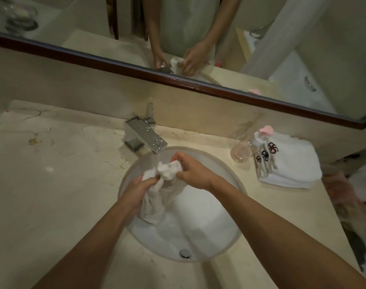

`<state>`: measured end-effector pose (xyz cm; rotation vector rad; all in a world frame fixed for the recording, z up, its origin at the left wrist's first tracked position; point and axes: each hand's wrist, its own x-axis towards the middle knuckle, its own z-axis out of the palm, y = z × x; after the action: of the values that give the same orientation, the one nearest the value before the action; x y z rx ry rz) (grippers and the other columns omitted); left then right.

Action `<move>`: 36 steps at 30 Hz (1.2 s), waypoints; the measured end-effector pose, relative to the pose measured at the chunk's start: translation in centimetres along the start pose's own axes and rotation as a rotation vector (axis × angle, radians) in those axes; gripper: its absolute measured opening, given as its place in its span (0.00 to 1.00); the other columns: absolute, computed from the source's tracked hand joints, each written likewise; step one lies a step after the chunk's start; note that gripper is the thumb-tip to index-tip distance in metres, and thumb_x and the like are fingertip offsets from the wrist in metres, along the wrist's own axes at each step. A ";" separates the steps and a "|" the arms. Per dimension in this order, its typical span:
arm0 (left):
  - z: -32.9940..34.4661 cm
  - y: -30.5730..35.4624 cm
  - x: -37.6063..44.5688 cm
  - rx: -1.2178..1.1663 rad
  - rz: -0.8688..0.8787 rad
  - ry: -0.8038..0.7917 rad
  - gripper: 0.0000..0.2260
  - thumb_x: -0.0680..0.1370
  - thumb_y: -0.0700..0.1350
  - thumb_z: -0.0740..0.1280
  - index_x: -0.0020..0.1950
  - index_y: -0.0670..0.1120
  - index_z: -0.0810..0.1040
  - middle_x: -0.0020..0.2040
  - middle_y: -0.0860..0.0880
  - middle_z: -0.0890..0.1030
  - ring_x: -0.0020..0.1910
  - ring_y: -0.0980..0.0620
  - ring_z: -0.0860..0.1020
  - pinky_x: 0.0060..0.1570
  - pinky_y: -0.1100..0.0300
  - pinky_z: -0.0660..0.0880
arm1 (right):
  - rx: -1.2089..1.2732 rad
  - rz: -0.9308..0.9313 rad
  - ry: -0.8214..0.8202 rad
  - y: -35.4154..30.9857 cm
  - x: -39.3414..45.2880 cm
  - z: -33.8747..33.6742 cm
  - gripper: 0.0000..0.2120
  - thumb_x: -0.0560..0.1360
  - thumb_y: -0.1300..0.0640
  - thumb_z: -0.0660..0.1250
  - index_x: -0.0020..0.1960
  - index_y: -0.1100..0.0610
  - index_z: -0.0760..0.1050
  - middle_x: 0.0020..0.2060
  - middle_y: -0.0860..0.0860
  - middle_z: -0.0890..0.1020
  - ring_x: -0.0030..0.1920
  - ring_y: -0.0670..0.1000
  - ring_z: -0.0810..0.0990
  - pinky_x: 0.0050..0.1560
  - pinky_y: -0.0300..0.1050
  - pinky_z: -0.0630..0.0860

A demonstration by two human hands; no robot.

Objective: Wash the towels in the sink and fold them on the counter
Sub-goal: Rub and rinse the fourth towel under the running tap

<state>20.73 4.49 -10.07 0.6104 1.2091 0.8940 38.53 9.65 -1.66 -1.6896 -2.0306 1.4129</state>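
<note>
One wet towel [167,170] bunched in both fists, left hand [136,190] and right hand [193,171] clenched tight on it, one faucet [143,135] just beyond, one sink [198,226] beneath, one folded towel stack [290,163] well right of the grip, one glass [241,150] beside it

Dim, warm, yellowish indoor light. Small bright glints sit on the square chrome faucet [143,135]. Soft shadows fall on the beige marble surface [53,184]. Wide-angle distortion bends the dark-framed mirror [115,59] edge; the right margin is dark and blurred.

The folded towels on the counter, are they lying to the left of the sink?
No, the folded towels lie on the counter to the right of the sink, beside a glass.
</note>
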 end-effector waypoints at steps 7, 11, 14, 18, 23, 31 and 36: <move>1.1 1.2 1.2 0.067 0.156 0.077 0.14 0.68 0.47 0.77 0.51 0.49 0.80 0.43 0.54 0.85 0.45 0.54 0.82 0.45 0.61 0.75 | -0.119 0.280 -0.171 2.0 0.6 1.3 0.22 0.71 0.47 0.76 0.58 0.59 0.76 0.51 0.57 0.82 0.49 0.54 0.79 0.44 0.45 0.73; 1.1 1.4 1.8 0.171 0.187 0.109 0.06 0.77 0.42 0.71 0.52 0.50 0.80 0.43 0.57 0.83 0.44 0.59 0.81 0.40 0.72 0.74 | -0.242 0.132 -0.038 2.9 1.3 1.9 0.12 0.72 0.48 0.71 0.49 0.54 0.74 0.47 0.54 0.75 0.46 0.54 0.74 0.35 0.38 0.65; 0.9 0.9 2.5 0.112 0.113 0.096 0.03 0.76 0.41 0.72 0.48 0.47 0.82 0.42 0.51 0.86 0.46 0.49 0.84 0.49 0.60 0.79 | -0.218 0.121 0.007 2.5 2.3 1.9 0.16 0.73 0.50 0.70 0.53 0.54 0.67 0.48 0.52 0.74 0.47 0.54 0.72 0.36 0.39 0.66; 0.6 0.6 3.3 0.110 0.086 0.157 0.07 0.75 0.43 0.73 0.51 0.44 0.80 0.47 0.46 0.85 0.47 0.47 0.83 0.46 0.59 0.78 | -0.400 0.256 0.174 3.6 3.5 1.2 0.16 0.75 0.48 0.71 0.52 0.53 0.66 0.48 0.51 0.76 0.48 0.54 0.73 0.42 0.46 0.66; 0.4 1.8 5.0 -0.061 0.005 0.129 0.17 0.71 0.38 0.72 0.59 0.45 0.80 0.53 0.42 0.85 0.52 0.41 0.84 0.57 0.42 0.79 | -0.212 0.247 0.194 3.2 5.8 1.3 0.21 0.72 0.46 0.71 0.59 0.56 0.73 0.50 0.51 0.79 0.53 0.56 0.79 0.46 0.47 0.71; 0.0 0.7 7.0 -0.039 -0.090 0.190 0.21 0.60 0.43 0.75 0.53 0.49 0.83 0.48 0.43 0.86 0.47 0.41 0.84 0.53 0.38 0.80 | 0.483 0.178 0.145 2.1 6.7 1.0 0.14 0.76 0.73 0.57 0.42 0.56 0.74 0.35 0.52 0.77 0.35 0.52 0.75 0.36 0.46 0.73; 0.2 2.0 5.9 -0.239 -0.307 -0.099 0.11 0.74 0.39 0.70 0.54 0.37 0.81 0.52 0.37 0.79 0.51 0.42 0.79 0.58 0.48 0.75 | 0.448 0.162 0.112 1.1 7.4 1.4 0.11 0.75 0.68 0.59 0.44 0.53 0.74 0.34 0.47 0.75 0.33 0.46 0.73 0.33 0.39 0.69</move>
<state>20.99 10.53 -11.48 0.2639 1.0530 0.7249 35.79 14.87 -6.44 -1.7086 -1.4082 1.6285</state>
